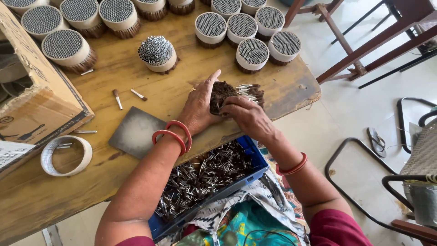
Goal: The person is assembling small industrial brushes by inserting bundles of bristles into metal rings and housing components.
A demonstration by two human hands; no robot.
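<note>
My left hand [198, 107] cups a loose bunch of small silver tubes with brown ends [232, 93] lying on the wooden table [150, 86]. My right hand [246, 116] presses on the same bunch from the near side, fingers curled over it. Both wrists wear red bangles. A blue tray [252, 152] full of the same loose tubes rests on my lap below the table edge. A partly bound round bundle [157, 53] stands just beyond my hands.
Several finished round bundles wrapped in white bands [68, 48] stand along the table's far side. A cardboard box [32, 105] sits at left, an empty white band ring [66, 155] and a grey square plate [136, 132] near it. Chairs and a sandal [377, 141] are on the floor at right.
</note>
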